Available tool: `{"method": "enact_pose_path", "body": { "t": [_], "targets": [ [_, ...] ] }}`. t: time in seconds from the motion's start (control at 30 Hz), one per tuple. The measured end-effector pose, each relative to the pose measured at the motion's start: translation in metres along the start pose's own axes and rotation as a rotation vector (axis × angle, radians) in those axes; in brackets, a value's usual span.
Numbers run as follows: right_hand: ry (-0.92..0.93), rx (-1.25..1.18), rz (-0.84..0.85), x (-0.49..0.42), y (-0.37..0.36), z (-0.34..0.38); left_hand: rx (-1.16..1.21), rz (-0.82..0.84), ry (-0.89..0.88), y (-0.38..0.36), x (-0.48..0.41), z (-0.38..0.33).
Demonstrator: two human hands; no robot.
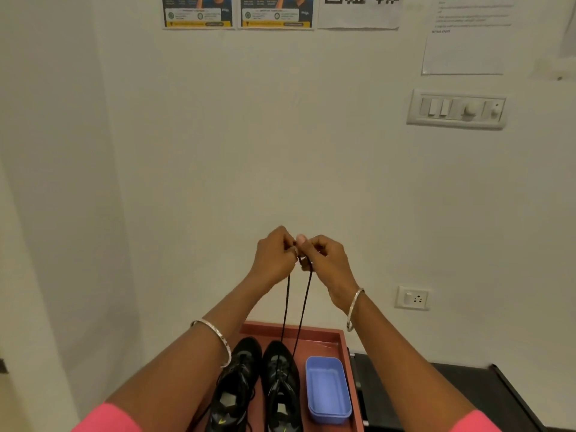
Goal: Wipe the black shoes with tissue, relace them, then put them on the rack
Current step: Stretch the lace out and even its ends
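Note:
Two black shoes stand side by side on a red-brown tray (338, 338), toes toward the wall: the left shoe (238, 381) and the right shoe (282, 385). A black lace (285, 307) runs up in two taut strands from the right shoe to my raised hands. My left hand (274, 254) pinches one end. My right hand (325, 260) pinches the other end. The two hands meet in front of the wall, fingers curled. The left shoe's laces hang loose over its side.
A blue plastic box (327, 389) sits on the tray right of the shoes. A black surface (452, 397) lies to the right of the tray. The wall ahead carries a switch panel (456, 109), a socket (411, 297) and posters (237, 10).

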State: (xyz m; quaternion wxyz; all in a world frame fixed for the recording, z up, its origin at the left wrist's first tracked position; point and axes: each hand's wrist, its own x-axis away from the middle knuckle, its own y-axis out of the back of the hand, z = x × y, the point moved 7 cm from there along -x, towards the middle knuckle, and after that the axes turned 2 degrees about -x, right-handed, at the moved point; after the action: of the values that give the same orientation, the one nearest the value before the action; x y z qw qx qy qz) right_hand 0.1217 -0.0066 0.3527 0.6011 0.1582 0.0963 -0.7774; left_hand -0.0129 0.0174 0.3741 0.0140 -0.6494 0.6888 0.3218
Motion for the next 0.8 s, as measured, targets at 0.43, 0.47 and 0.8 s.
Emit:
{"method": "enact_pose_path", "body": {
  "t": [0.43, 0.47, 0.8],
  "targets": [
    [0.728, 0.815, -0.164, 0.011, -0.011, 0.03, 0.641, 0.163, 0.593, -0.007, -0.014, 0.035],
    [0.731, 0.853, -0.172, 0.009, -0.011, 0.028, 0.634, 0.17, 0.596, -0.008, -0.015, 0.036],
    [-0.32, 0.249, -0.426, 0.025, 0.154, -0.157, 0.931, -0.29, 0.799, 0.065, 0.01, 0.202]
  ]
}}
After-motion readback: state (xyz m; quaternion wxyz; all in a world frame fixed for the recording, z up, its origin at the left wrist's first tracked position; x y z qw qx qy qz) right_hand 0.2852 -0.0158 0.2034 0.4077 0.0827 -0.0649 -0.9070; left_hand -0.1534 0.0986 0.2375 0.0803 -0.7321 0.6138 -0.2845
